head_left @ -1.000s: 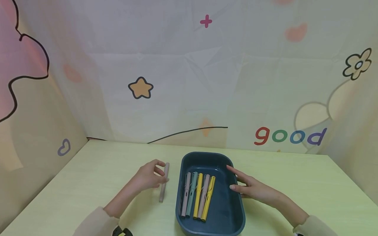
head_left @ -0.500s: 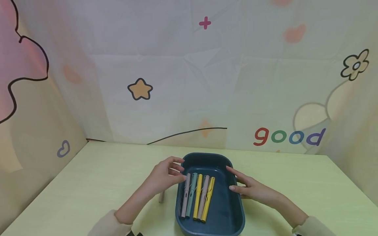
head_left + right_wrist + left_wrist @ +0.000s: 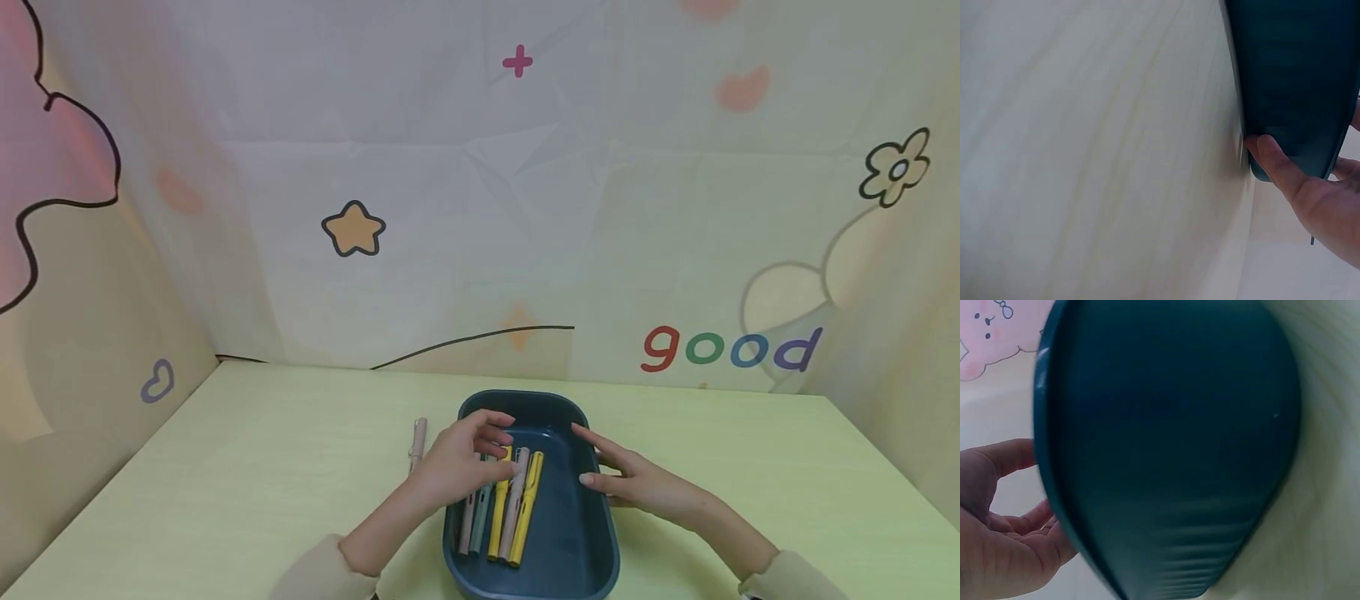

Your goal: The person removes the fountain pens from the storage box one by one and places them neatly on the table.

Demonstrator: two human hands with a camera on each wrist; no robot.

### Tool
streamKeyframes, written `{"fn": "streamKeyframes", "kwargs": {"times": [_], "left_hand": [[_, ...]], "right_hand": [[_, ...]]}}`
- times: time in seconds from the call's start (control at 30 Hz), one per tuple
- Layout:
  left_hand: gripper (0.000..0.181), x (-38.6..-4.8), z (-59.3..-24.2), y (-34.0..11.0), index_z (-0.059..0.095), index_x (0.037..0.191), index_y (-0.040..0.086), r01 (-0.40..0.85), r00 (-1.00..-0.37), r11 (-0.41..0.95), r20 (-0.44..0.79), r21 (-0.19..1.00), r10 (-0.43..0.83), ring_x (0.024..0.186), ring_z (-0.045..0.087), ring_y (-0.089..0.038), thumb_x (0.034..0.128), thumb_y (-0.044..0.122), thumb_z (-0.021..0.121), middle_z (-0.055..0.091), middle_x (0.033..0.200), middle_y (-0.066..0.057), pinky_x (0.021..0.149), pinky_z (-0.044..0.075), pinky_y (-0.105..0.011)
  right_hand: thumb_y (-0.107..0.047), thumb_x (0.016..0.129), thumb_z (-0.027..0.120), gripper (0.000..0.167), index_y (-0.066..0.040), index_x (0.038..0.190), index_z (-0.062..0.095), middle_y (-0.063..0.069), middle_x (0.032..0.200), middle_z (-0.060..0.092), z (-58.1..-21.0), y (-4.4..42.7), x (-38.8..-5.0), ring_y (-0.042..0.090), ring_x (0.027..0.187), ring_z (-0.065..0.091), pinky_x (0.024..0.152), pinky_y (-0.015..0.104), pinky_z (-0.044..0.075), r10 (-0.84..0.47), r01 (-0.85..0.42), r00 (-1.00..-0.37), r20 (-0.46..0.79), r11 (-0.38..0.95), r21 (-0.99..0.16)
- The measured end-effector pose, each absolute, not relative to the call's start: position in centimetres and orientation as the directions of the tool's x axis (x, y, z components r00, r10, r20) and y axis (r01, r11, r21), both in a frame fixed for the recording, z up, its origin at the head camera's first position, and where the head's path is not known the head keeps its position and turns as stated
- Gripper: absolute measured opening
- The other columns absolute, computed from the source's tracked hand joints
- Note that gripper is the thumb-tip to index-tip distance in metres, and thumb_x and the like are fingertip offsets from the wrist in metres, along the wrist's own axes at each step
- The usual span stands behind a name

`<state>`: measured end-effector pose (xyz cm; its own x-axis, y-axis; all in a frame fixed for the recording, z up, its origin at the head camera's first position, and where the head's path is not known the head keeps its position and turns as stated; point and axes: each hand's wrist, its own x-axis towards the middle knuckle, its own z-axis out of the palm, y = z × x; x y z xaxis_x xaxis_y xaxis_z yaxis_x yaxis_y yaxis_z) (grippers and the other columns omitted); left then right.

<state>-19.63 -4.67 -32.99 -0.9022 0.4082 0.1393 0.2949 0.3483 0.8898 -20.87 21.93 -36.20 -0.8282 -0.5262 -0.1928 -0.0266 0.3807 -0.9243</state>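
A dark blue box (image 3: 573, 533) holds several pens lying side by side: a yellow pen (image 3: 528, 517), a lilac pen (image 3: 513, 517), another yellow one, a teal pen (image 3: 480, 525) and a lilac one at the left. My left hand (image 3: 457, 462) reaches over the left rim, above the pens' upper ends, its fingers loosely bent with nothing seen between them. Whether the thumb touches a pen I cannot tell. My right hand (image 3: 648, 487) holds the box's right wall, some fingers over the rim and others against the outside (image 3: 1279, 165). A lilac pen (image 3: 419, 437) lies left of the box, partly behind my left wrist.
The box stands on a pale yellow-green table (image 3: 300, 450). A printed cloth backdrop (image 3: 450, 183) with a star and the word "good" rises behind the table and along its sides.
My left hand has moved right, from beside the loose lilac pen to over the box. That pen now lies at a slightly different spot with its clip showing. The right hand stays on the box.
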Motion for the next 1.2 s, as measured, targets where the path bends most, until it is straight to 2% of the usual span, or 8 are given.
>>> {"fn": "streamKeyframes", "kwargs": {"times": [0.47, 0.67, 0.93, 1.03, 1.2], "left_hand": [[0.05, -20.4, -34.7, -2.2, 0.052, 0.119, 0.002, 0.252, -0.879, 0.404, 0.034, 0.879, 0.475, 0.091, 0.058, -0.022, 0.0749, 0.011, 0.074, 0.058, 0.103, -0.01, 0.074, 0.052, -0.035], [0.05, -20.9, -35.2, -1.4, 0.054, 0.115, 0.0, 0.247, -0.876, 0.494, -0.026, 0.834, 0.481, 0.08, 0.054, -0.016, 0.0709, 0.008, 0.075, 0.058, 0.095, -0.007, 0.07, 0.049, -0.031], [0.05, -21.2, -35.7, -0.7, 0.058, 0.113, 0.001, 0.248, -0.889, 0.643, -0.093, 0.725, 0.448, 0.08, 0.057, -0.016, 0.0684, 0.012, 0.078, 0.062, 0.091, -0.005, 0.069, 0.05, -0.031], [0.05, -21.1, -35.8, -0.5, 0.058, 0.114, -0.001, 0.279, -0.88, 0.67, -0.096, 0.688, 0.465, 0.069, 0.055, -0.012, 0.0696, 0.011, 0.077, 0.061, 0.081, -0.003, 0.061, 0.048, -0.026], [0.049, -20.7, -35.5, -0.1, 0.06, 0.113, -0.004, 0.347, -0.861, 0.697, -0.081, 0.627, 0.502, 0.045, 0.037, -0.009, 0.0695, 0.011, 0.077, 0.045, 0.06, 0.002, 0.044, 0.032, -0.02]], "right_hand": [[-0.028, 0.092, 0.052, 0.071, -0.016, 0.147, 0.009, 0.029, 0.146, 0.009, -35.8, 21.9, -20.8, 0.051, 0.13, 0.012, 0.093, 0.052, 0.039, -0.522, -0.033, -0.831, -0.195, 0.396, -0.918], [-0.028, 0.092, 0.052, 0.071, -0.017, 0.147, 0.009, 0.027, 0.148, 0.007, -35.6, 21.8, -20.9, 0.05, 0.131, 0.008, 0.093, 0.053, 0.039, -0.52, -0.029, -0.831, -0.2, 0.398, -0.917], [-0.029, 0.092, 0.053, 0.073, -0.015, 0.147, 0.009, 0.027, 0.147, 0.007, -35.9, 21.9, -20.9, 0.05, 0.131, 0.009, 0.094, 0.052, 0.038, -0.527, -0.022, -0.825, -0.205, 0.393, -0.919], [-0.028, 0.091, 0.053, 0.072, -0.016, 0.147, 0.009, 0.027, 0.147, 0.006, -36.0, 21.9, -21.0, 0.05, 0.131, 0.008, 0.093, 0.053, 0.038, -0.521, -0.013, -0.826, -0.213, 0.395, -0.919], [-0.028, 0.092, 0.053, 0.072, -0.016, 0.147, 0.009, 0.027, 0.147, 0.006, -35.9, 21.9, -21.0, 0.051, 0.131, 0.008, 0.093, 0.053, 0.039, -0.527, -0.016, -0.823, -0.212, 0.394, -0.919]]}}
